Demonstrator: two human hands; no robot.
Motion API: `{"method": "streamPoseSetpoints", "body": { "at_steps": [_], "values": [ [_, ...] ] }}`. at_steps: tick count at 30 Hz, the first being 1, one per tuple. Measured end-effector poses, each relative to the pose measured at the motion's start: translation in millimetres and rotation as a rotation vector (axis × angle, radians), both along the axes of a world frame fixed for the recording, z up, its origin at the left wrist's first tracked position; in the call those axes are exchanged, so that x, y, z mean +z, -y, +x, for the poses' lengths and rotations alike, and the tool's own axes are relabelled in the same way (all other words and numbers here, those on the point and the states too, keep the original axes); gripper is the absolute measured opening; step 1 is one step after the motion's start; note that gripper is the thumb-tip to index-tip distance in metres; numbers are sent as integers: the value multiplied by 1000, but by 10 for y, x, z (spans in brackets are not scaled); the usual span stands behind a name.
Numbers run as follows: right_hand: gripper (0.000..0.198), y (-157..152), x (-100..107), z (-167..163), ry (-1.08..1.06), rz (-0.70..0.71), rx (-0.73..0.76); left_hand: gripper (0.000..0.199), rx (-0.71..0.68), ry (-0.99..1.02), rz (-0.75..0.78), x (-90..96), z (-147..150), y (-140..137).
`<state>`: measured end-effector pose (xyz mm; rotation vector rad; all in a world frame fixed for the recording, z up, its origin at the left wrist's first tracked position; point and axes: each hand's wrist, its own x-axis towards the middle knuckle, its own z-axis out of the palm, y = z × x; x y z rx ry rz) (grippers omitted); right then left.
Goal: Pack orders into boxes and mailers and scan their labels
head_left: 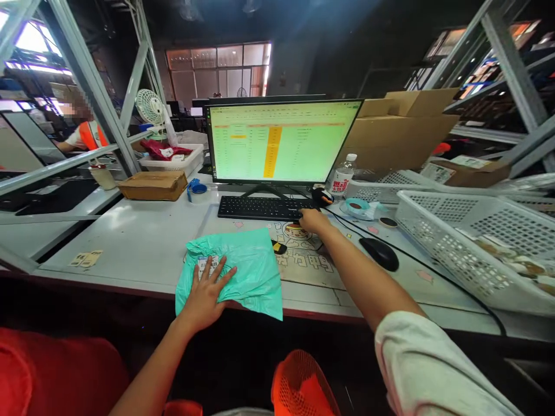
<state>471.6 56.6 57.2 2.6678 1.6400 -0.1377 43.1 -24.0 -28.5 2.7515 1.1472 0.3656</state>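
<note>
My left hand (210, 289) lies flat with spread fingers on a turquoise plastic mailer bag (254, 263), beside its white barcode label (208, 267). The mailer's near edge hangs over the front of the desk. My right hand (313, 221) reaches to the right end of a black keyboard (260, 208), a fingertip on its keys and nothing held. Its other fingers are bent and partly hidden. Behind the keyboard stands a lit monitor (284, 141) showing a spreadsheet-like table with an orange column. A small black-and-yellow object (278, 247) is partly covered by the mailer.
Right of my right arm lies a black mouse (379, 254). White plastic baskets (459, 254) line the right side. A water bottle (343, 175), tape rolls (358, 207) and a cardboard box (154, 185) stand on the desk. Another person (89, 133) sits far left behind metal framing.
</note>
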Motion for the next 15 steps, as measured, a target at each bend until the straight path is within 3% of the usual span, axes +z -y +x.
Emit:
{"method": "streamPoseSetpoints", "body": {
  "at_steps": [6,10,11,13,15],
  "values": [
    [43,-135,-50,2,-8,-41,-5,79,27,77,-55,20,65,37],
    [49,-140,-7,-91,-24,-14,44,55,68,321,-253,245,-14,-91],
    [51,-116,11,-150,-26,-1,62,49,111,421,-343,344,-95,-176],
    [56,-20,28,-334,-35,36,132,62,267,590,-507,561,-330,-395],
    [61,143,-19,-591,-62,70,267,77,478,615,-517,750,-605,-624]
  ]
}}
